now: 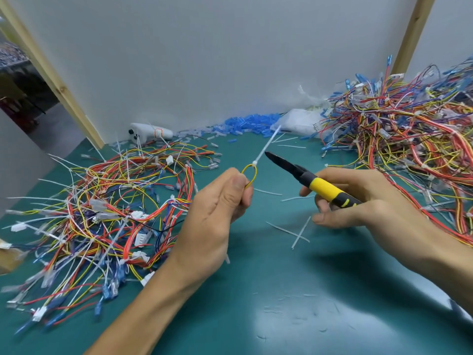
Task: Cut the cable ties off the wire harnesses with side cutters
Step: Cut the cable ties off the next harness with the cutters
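Note:
My left hand pinches a small yellow wire loop above the green mat. A white cable tie is cinched at the loop's top, its long tail slanting up to the right. My right hand grips the yellow-and-black handles of the side cutters. Their dark jaws point up-left and end just right of the tie's head, not touching it. Whether the jaws are apart I cannot tell.
A heap of tied harnesses lies at the left, a bigger tangle at the right. Cut tie pieces lie on the green mat. Blue sleeves and a white device sit along the back wall.

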{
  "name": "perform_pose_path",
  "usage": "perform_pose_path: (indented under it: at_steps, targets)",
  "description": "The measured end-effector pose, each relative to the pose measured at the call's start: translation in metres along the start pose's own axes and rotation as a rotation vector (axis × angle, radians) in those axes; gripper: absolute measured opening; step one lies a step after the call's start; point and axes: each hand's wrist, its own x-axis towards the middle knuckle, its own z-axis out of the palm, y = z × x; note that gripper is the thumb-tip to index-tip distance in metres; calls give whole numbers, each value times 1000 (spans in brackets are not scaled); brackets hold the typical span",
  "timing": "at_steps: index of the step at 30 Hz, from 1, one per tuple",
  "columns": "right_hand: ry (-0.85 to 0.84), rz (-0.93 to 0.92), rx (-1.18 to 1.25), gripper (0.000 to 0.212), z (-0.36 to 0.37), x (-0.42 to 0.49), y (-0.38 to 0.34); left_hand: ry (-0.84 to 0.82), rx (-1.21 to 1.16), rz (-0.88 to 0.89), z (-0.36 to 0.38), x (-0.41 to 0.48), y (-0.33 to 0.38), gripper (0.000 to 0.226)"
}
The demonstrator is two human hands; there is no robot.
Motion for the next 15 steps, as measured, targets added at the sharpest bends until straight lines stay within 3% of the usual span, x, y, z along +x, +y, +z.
perform_pose_path:
  at_steps: [7,15]
  targets:
    - [-94,-4,3,48,-3,5,15,9,2,55,7,-2,1,36]
    - [-157,20,-35,51,-4,10,26,11,1,89,8,-3,1,38]
